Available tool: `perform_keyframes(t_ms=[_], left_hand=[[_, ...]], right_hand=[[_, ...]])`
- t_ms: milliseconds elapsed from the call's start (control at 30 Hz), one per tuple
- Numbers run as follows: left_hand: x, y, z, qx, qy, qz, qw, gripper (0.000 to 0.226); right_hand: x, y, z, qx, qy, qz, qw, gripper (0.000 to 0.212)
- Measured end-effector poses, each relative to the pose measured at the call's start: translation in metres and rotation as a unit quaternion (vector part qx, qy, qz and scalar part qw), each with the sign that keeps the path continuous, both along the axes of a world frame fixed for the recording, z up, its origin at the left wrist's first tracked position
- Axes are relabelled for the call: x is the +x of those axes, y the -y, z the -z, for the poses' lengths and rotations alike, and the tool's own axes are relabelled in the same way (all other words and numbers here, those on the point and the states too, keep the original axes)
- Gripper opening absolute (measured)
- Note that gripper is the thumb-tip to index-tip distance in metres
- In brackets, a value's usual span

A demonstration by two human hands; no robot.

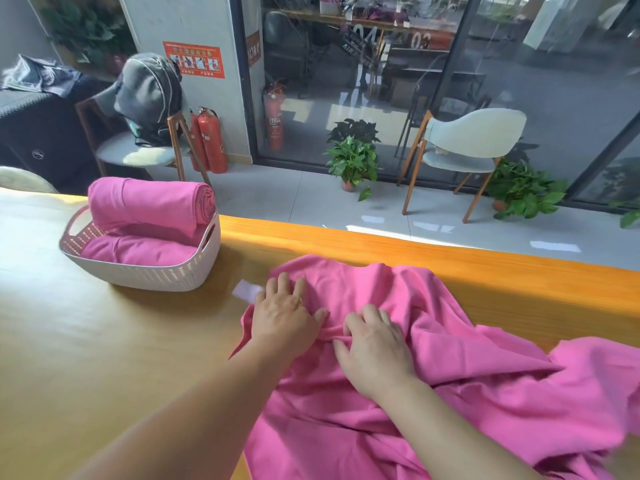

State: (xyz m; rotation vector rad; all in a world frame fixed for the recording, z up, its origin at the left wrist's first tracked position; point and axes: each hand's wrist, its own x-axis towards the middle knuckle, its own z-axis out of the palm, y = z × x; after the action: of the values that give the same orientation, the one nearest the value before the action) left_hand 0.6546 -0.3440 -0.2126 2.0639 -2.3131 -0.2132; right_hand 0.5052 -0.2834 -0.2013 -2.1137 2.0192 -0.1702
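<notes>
A large pink cloth (433, 358) lies crumpled across the right half of the yellow wooden table (104, 341). My left hand (282, 315) lies flat on the cloth's left part, fingers straight and spread. Beside it my right hand (372, 344) presses on the cloth, fingers slightly bent, with a small ridge of fabric bunched between the two thumbs. A white woven basket (156, 277) stands at the table's far left and holds two rolled pink cloths (152, 204), one on top of the other.
A small white label or paper (246, 291) lies on the table near my left hand. Beyond the table's far edge are a chair with a cap (145, 88), fire extinguishers (209, 140), potted plants (353, 159) and a pale chair (464, 147) by glass walls.
</notes>
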Motion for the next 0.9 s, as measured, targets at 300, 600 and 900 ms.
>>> perform_keyframes(t_ms=[300, 600, 900], left_hand=[[-0.004, -0.012, 0.002, -0.038, -0.096, 0.056, 0.993, 0.051], [0.021, 0.031, -0.015, -0.043, -0.059, -0.081, 0.994, 0.053], [-0.004, -0.001, 0.018, 0.043, -0.022, 0.066, 0.997, 0.09]], right_hand=[[-0.003, -0.008, 0.003, 0.034, 0.001, 0.017, 0.999, 0.034], [0.0, -0.009, 0.005, 0.046, 0.004, 0.02, 0.999, 0.038], [-0.004, 0.001, 0.001, 0.088, 0.035, -0.013, 0.995, 0.067]])
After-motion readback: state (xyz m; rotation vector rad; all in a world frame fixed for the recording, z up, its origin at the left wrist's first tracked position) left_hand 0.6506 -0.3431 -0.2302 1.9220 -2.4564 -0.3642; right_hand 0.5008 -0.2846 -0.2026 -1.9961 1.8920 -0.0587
